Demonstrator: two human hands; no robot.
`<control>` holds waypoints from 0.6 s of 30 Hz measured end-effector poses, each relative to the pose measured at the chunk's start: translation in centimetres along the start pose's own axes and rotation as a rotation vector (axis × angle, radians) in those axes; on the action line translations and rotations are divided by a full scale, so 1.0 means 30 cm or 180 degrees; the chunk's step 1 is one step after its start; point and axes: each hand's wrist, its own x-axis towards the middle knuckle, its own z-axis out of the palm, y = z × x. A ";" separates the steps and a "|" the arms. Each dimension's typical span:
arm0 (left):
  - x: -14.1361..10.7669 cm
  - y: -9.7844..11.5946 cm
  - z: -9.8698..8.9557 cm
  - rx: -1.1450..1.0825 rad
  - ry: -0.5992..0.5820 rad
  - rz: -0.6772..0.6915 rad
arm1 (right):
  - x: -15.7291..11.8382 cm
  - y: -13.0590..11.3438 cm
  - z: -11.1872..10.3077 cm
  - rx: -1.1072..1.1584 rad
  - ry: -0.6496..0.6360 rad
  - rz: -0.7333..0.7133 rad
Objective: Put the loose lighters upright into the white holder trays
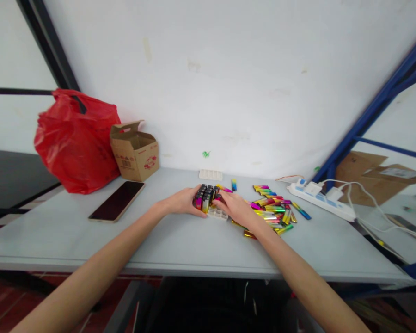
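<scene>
Several shiny multicoloured lighters [205, 201] with black tops stand upright, close together, in a white slotted tray [217, 212]. My left hand [187, 201] is wrapped round the left side of this group, its thumb along the near side. My right hand [233, 205] is closed at the right of the group, its fingertips pinching a lighter [218, 198] over the tray. The fingers partly hide that lighter, and I cannot tell how far it sits in a slot. Beside my right hand a heap of loose lighters [273, 210] lies on the grey table [180, 240].
Against the wall lie a second white tray [211, 175] and a single lighter [234, 184]. To the left are a phone [118, 200], an open cardboard box [138, 155] and a red plastic bag [78, 143]. A power strip [321, 200] with cables stands at the right.
</scene>
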 end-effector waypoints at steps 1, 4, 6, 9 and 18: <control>0.000 0.001 0.000 -0.0001 0.0000 -0.0004 | 0.003 -0.009 0.004 -0.0119 0.0061 0.0096; 0.000 0.003 -0.001 0.0004 0.0033 -0.0010 | 0.010 -0.027 0.012 -0.0255 0.0252 0.0386; 0.000 0.005 -0.001 0.0016 0.0041 -0.0034 | 0.009 -0.019 0.007 0.0001 0.0235 0.0394; 0.000 0.009 -0.001 -0.0015 0.0004 -0.0115 | 0.003 0.033 -0.010 0.0463 0.0369 0.0313; 0.007 0.003 0.004 -0.0050 0.0008 -0.0079 | 0.015 0.231 0.033 -0.0318 0.0383 0.0427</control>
